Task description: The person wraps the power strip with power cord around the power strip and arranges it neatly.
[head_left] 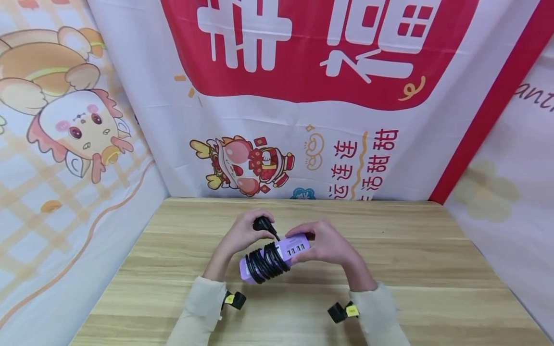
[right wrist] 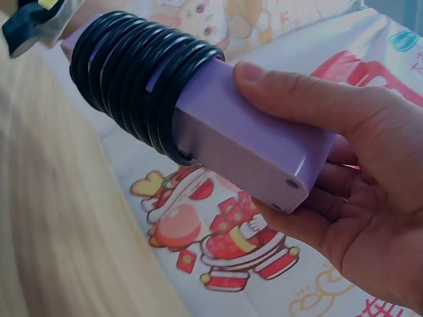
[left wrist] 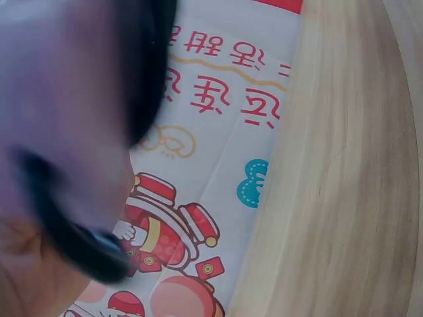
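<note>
A purple power strip (head_left: 295, 247) with USB ports is held above the table, tilted with its right end higher in the head view. Its black cord (head_left: 267, 262) is wound in several turns around the left half. My right hand (head_left: 327, 244) grips the bare right end, thumb on one side and fingers on the other, as the right wrist view also shows. With my left hand (head_left: 245, 232) I pinch the black plug (head_left: 263, 224) at the cord's end, just above the strip. In the left wrist view the strip and cord are close and blurred.
The wooden table (head_left: 415, 250) lies beneath both hands. A printed cloth (head_left: 268, 115) hangs at its back edge, with more cloth (head_left: 86, 192) along the left and right sides. A small black wrist camera (head_left: 337, 312) sits at each sleeve cuff.
</note>
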`<state>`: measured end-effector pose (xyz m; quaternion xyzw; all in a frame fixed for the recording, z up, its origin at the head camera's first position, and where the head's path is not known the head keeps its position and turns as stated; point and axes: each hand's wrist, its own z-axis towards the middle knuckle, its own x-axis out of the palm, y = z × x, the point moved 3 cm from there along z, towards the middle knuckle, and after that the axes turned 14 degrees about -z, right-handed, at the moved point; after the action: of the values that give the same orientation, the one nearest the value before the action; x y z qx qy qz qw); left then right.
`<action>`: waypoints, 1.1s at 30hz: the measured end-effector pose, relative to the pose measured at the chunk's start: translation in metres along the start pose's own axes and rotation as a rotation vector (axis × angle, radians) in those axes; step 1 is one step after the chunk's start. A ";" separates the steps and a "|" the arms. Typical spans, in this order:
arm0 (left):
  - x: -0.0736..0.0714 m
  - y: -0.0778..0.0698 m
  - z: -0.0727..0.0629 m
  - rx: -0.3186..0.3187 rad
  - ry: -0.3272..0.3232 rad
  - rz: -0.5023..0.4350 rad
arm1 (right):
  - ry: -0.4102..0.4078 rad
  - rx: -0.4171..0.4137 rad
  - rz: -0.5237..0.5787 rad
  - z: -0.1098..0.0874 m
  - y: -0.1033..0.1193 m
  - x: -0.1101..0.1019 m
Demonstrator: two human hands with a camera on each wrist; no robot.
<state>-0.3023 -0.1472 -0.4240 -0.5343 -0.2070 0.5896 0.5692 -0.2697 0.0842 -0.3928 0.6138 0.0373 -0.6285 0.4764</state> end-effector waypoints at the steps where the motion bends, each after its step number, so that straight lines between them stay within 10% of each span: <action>1: 0.001 -0.001 0.000 0.010 0.001 0.013 | 0.004 0.005 -0.014 0.001 -0.002 0.003; 19: 0.048 -0.002 0.001 -0.060 0.154 0.107 | 0.122 0.200 0.013 0.008 -0.061 0.048; 33: 0.081 0.008 -0.006 -0.151 0.379 0.224 | 0.159 0.181 0.054 0.001 -0.093 0.056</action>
<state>-0.2830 -0.0796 -0.4644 -0.6962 -0.0794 0.5211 0.4874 -0.3190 0.1029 -0.4874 0.7029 0.0017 -0.5657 0.4312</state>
